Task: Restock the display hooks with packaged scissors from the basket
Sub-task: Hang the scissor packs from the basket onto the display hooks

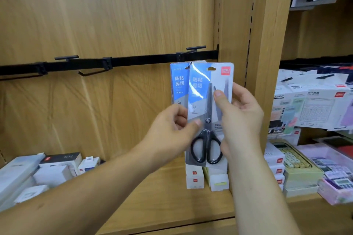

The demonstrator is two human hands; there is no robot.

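Both hands hold one packaged pair of scissors, a blue and white card with black-handled scissors under clear plastic. My left hand pinches its lower left edge; my right hand grips its right side, thumb on the front. The pack's hang hole is just below the right display hook on the black rail. Behind it hangs a second, matching scissors pack. Two more hooks, the middle hook and the left hook, carry nothing. The basket is out of view.
White and black boxes lie on the wooden shelf at the left. Small white boxes stand under the scissors. In the right bay are boxed calculators on hooks and loose calculators below.
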